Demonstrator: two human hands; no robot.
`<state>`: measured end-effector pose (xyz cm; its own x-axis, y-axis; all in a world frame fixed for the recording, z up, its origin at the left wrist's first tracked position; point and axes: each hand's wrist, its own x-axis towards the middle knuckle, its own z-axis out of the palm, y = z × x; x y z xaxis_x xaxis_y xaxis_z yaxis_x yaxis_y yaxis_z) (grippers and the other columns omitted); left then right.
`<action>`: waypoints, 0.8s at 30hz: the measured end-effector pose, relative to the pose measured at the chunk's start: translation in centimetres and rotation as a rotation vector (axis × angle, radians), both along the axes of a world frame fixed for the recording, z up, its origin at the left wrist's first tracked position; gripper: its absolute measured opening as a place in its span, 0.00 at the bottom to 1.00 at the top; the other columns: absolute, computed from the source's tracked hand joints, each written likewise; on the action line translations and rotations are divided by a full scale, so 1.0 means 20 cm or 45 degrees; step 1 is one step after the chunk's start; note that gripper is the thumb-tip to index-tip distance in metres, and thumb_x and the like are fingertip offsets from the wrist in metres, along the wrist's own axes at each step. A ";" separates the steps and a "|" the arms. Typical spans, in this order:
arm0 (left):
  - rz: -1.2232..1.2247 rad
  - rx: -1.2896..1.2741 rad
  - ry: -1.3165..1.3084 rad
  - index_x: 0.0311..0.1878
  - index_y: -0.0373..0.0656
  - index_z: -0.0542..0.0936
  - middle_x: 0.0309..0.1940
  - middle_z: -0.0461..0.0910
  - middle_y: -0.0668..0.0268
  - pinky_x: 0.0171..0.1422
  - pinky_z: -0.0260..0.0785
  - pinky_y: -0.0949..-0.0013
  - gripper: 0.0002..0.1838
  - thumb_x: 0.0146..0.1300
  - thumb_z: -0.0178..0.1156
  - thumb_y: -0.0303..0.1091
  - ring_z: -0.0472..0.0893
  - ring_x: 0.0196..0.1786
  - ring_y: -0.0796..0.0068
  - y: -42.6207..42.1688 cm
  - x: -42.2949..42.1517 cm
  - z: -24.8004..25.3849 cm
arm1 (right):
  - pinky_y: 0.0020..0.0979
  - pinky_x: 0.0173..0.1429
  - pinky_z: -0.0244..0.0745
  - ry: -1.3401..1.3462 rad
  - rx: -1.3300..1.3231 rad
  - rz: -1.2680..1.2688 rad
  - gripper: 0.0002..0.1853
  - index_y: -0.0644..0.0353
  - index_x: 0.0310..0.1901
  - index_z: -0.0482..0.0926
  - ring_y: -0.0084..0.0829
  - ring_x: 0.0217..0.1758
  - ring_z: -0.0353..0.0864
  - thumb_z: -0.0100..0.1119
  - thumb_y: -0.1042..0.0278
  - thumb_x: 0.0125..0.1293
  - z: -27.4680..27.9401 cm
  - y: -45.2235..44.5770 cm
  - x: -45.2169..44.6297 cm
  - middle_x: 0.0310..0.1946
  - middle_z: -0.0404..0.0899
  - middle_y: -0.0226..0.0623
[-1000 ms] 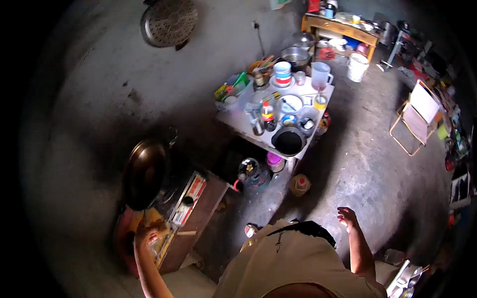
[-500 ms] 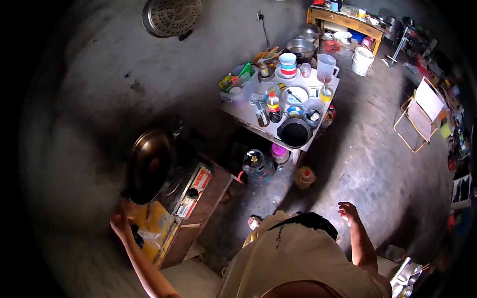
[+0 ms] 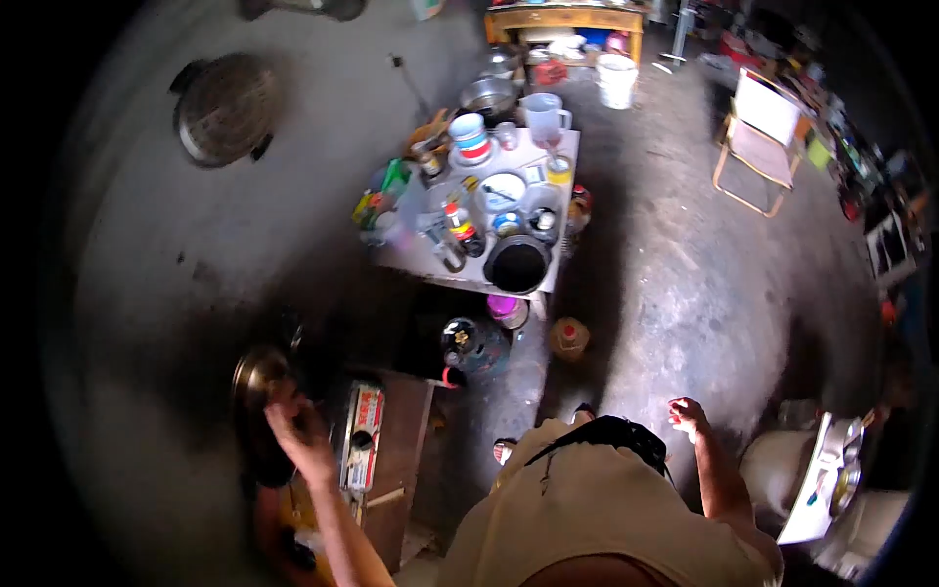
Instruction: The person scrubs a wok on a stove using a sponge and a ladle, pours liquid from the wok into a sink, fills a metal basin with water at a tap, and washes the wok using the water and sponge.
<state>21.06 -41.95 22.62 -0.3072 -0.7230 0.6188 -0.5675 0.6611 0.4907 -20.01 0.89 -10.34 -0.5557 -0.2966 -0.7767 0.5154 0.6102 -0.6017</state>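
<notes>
My left hand (image 3: 300,436) is raised in front of a dark, brassy wok (image 3: 256,376) at the stove's left, fingers partly spread and a little blurred. Nothing shows in it; whether the fingers touch the wok I cannot tell. Under the wok is a gas stove (image 3: 363,435) with a red and white label and a black knob, on a brown wooden cabinet (image 3: 399,445). Part of the stove top is hidden by my hand and the dark. My right hand (image 3: 688,417) hangs away from everything at my side, fingers loosely bent and apart, holding nothing.
Ahead, a white table (image 3: 411,262) bears bowls, bottles, a jug and a black pot (image 3: 517,264). A gas cylinder (image 3: 467,338) and a plastic jug (image 3: 568,338) stand on the floor. A folding chair (image 3: 760,152) is to the right. A round steamer plate (image 3: 227,110) hangs on the wall.
My left hand has moved from the wok's lower edge up and right, across its front. My view has shifted, so the table sits further left. The right hand hangs much as before.
</notes>
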 end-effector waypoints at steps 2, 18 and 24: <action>-0.191 -0.018 -0.151 0.45 0.38 0.73 0.46 0.71 0.58 0.46 0.65 0.69 0.17 0.50 0.50 0.15 0.72 0.44 0.65 0.07 -0.17 -0.16 | 0.34 0.34 0.75 -0.028 0.037 -0.054 0.13 0.58 0.44 0.73 0.30 0.30 0.77 0.54 0.60 0.60 -0.05 0.12 0.05 0.35 0.76 0.35; -1.505 0.857 -1.281 0.59 0.42 0.65 0.53 0.69 0.49 0.58 0.61 0.57 0.29 0.57 0.53 0.48 0.68 0.56 0.51 0.18 -0.86 -1.05 | 0.29 0.34 0.76 0.244 0.269 -0.584 0.16 0.58 0.40 0.75 0.28 0.29 0.80 0.49 0.54 0.60 0.09 0.72 0.66 0.26 0.80 0.35; -1.644 0.678 -1.641 0.58 0.40 0.66 0.55 0.67 0.49 0.59 0.61 0.58 0.29 0.56 0.54 0.46 0.68 0.57 0.52 0.39 -1.18 -1.01 | 0.31 0.23 0.71 0.053 0.461 -0.788 0.14 0.58 0.20 0.72 0.30 0.19 0.75 0.46 0.62 0.60 0.09 0.72 1.40 0.15 0.73 0.34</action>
